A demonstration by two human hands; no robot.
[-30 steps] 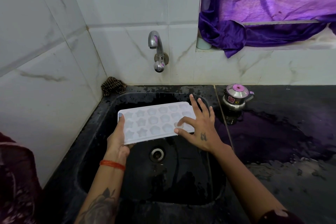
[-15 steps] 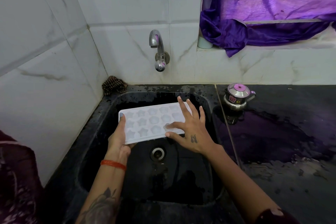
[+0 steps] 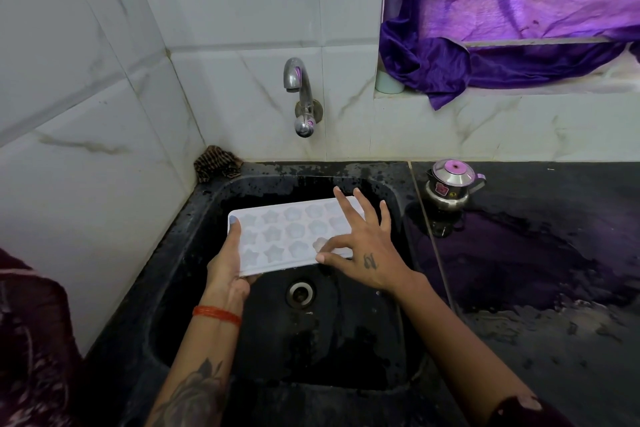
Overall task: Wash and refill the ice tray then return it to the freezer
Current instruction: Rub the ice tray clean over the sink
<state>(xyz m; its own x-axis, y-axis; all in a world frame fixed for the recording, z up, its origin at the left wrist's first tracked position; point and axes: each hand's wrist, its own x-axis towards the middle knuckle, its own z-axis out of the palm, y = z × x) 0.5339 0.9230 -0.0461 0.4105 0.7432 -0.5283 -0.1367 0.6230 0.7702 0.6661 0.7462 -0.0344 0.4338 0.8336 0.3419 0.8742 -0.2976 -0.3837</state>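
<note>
Hands [image 3: 227, 267] [image 3: 360, 246] hold tray [image 3: 277, 236] over sink [image 3: 207, 204].

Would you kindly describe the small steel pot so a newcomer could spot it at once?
Start at the black sink under the wall tap. On the wet dark counter just right of it stands the small steel pot. Its pink-topped lid marks it out.

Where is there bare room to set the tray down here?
Free: the counter right of the sink, in front of the small pot, though wet; the sink floor around the drain. Crowded: the sink's upper half, where both hands hold the tray.
</note>
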